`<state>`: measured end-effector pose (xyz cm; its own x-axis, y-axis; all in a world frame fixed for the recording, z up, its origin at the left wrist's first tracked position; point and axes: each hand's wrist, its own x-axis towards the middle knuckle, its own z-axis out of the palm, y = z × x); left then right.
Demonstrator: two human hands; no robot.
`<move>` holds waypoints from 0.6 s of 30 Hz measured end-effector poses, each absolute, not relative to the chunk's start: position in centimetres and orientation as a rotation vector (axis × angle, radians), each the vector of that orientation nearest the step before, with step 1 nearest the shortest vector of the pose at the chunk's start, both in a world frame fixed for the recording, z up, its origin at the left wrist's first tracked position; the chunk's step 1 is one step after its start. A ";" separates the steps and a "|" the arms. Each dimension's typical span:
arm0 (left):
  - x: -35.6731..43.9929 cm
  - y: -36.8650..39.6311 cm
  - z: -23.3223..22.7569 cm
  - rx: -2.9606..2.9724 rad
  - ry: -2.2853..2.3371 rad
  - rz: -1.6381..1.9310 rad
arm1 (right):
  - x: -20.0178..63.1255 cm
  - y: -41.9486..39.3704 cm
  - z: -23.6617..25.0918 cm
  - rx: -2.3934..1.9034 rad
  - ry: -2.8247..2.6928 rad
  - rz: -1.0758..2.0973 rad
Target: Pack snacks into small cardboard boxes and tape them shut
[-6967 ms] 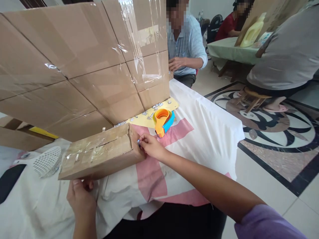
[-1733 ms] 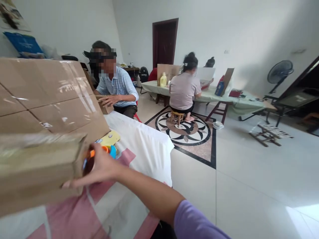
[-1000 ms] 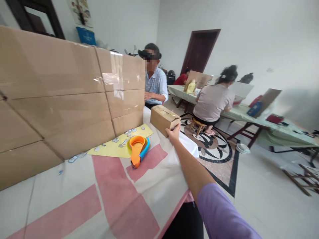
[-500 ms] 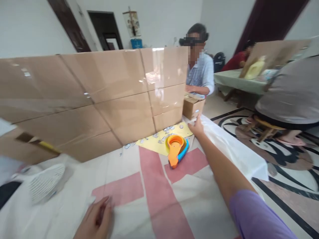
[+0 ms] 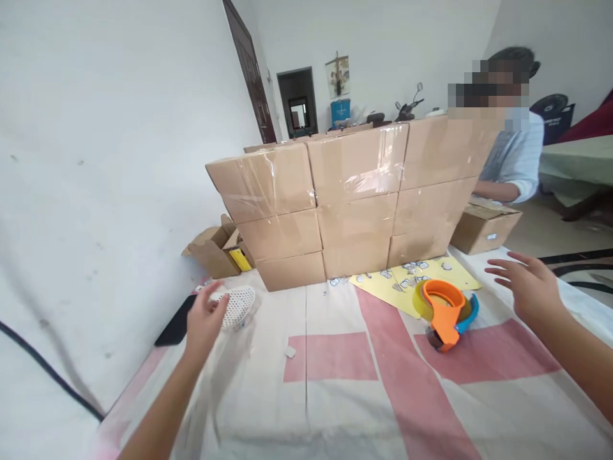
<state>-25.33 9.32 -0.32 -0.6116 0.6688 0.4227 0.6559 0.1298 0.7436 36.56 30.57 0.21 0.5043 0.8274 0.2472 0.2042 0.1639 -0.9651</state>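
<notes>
My left hand [image 5: 204,319] is at the left of the table beside a white mesh basket [image 5: 241,305]. Its thumb and fingers are apart, overlapping the near edge of the basket; contact cannot be made out. On the right, my right hand [image 5: 534,291] hovers with spread fingers and nothing in them. Nearest to it are an orange and blue tape dispenser [image 5: 445,313] with a yellowish roll and a small cardboard box [image 5: 486,227]. A yellow sheet [image 5: 387,291] with small pieces scattered on it lies behind the dispenser. One small white piece [image 5: 290,351] rests on the cloth.
A wall of stacked, taped cardboard boxes [image 5: 357,211] stands across the table's back. An open carton [image 5: 211,249] and a black flat object [image 5: 176,322] are at the left, by the white wall. Beyond the boxes at right sits another person [image 5: 512,153].
The view has swung left. My left hand has opened from a curl and moved to the basket. My right hand has drawn back from the small box.
</notes>
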 end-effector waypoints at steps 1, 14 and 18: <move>-27.4 11.1 1.3 1.500 2.524 1.403 | 35.7 28.6 0.6 -1.319 -0.913 0.629; -29.9 21.7 8.3 1.262 2.780 1.005 | 28.0 18.9 -4.6 -1.230 -1.567 0.345; -29.8 18.6 9.7 1.147 2.867 1.373 | 27.1 17.8 -4.3 -1.216 -1.473 0.494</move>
